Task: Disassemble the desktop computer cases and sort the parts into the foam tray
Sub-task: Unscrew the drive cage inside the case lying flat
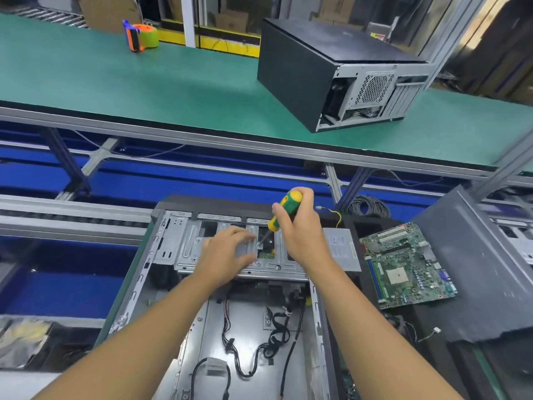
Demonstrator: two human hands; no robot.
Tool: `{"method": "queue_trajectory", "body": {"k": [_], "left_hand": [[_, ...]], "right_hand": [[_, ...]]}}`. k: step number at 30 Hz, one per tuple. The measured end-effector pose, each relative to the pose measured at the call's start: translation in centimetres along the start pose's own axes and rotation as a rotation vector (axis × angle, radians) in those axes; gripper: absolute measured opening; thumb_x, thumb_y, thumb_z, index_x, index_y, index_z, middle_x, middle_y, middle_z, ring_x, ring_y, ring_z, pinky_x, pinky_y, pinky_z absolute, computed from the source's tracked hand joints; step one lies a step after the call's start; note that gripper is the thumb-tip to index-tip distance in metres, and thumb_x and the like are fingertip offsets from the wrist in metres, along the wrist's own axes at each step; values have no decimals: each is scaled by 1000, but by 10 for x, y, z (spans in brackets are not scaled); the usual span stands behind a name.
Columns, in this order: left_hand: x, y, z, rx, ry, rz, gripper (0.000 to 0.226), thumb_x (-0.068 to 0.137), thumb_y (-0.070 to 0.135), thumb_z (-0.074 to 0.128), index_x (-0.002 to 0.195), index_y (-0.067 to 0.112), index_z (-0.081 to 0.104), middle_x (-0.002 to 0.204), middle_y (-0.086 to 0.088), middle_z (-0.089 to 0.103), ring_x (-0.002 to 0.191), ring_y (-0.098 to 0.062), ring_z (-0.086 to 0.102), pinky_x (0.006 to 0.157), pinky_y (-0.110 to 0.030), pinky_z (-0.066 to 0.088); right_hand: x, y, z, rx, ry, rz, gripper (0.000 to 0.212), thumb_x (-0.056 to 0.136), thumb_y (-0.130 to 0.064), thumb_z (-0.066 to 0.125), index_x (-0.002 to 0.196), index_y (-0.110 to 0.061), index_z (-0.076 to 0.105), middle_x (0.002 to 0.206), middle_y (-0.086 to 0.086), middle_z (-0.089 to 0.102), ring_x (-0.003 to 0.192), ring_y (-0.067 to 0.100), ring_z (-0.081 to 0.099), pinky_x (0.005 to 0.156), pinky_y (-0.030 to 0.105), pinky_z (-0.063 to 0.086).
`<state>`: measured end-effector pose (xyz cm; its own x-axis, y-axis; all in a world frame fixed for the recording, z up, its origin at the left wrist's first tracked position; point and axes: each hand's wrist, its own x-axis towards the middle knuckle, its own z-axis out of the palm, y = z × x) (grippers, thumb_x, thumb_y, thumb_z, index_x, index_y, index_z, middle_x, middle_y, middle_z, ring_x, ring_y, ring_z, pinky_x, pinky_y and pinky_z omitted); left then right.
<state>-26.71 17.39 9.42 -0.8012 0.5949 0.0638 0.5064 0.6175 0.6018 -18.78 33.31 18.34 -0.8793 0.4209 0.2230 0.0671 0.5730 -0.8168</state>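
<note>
The open case (135, 287) lies flat before the person, grey sheet steel with black cables (277, 327) loose on its floor; the left hand (227, 252) presses, fingers straight, on the slotted drive cage (184, 249); the right hand (300, 226) grips a glossy green-and-yellow screwdriver (285, 209), tip on the cage; a green motherboard (406, 264) lies at right.

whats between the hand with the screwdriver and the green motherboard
Head view: a silver power supply lies between the right hand, gripping the screwdriver, and the motherboard, beside the open case.
</note>
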Motion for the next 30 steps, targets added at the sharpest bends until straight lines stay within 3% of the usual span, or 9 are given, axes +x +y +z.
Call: {"method": "queue_trajectory", "body": {"k": [7,10,13,15,18,20,23,26,30], "left_hand": [[4,10,0,-3,22,-85,28,83,46,75,110,46,69,121,19,54,124,-6,46,103,-40,33],[7,13,-1,-6,23,-105,24,87,43,72,110,46,69,120,17,54,124,-8,45,103,-38,30],[12,16,-6,-85,17,-60,26,94,35,66,120,37,69,128,16,57,125,-9,44,106,-38,31],[14,17,-11,-258,-35,-11,29,97,27,64,125,26,69,118,21,65,111,2,55,101,-29,42],[13,22,-13,-427,-50,-66,19,98,22,63,114,21,74,71,32,66,65,14,57,62,-7,41],[15,27,-12,-456,-13,-90,18,98,21,64,108,18,77,78,21,73,74,6,63,68,-16,45],[17,32,-10,-381,16,-91,17,96,23,65,105,18,79,87,3,77,80,-14,66,73,-28,47],[19,33,-6,-414,38,-116,16,95,22,67,105,19,79,90,3,78,86,-14,69,78,-28,50],[20,30,-4,-431,40,-137,15,93,23,70,105,22,79,91,6,78,88,-15,70,82,-30,54]], "right_hand": [[14,-17,-5,-181,-226,-99,30,96,-37,64,107,-37,36,86,-7,60,69,9,56,56,24,42],[28,-33,-8,-280,-345,-126,25,95,-30,64,109,-31,43,101,-4,56,80,14,54,65,32,43],[37,-45,-9,-338,-373,-51,23,93,-28,65,105,-22,47,93,1,61,80,26,59,66,37,49],[39,-49,-7,-380,-362,-25,26,93,-34,63,104,-18,45,90,4,60,76,27,57,58,33,44],[36,-51,-1,-361,-323,-19,37,96,-55,52,97,-18,44,95,3,52,82,25,53,64,36,43],[33,-52,2,-404,-277,-6,50,94,-69,41,89,-19,44,95,2,49,85,26,52,70,40,43],[33,-54,3,-503,-121,-21,48,97,-61,47,87,-15,45,86,2,53,83,27,52,66,37,36],[35,-58,-1,-484,-32,3,46,93,-56,61,101,-12,50,90,4,60,83,26,54,63,35,39],[35,-62,-6,-512,-88,-54,40,95,-46,63,100,-8,55,88,9,62,85,28,55,63,35,41]]}}
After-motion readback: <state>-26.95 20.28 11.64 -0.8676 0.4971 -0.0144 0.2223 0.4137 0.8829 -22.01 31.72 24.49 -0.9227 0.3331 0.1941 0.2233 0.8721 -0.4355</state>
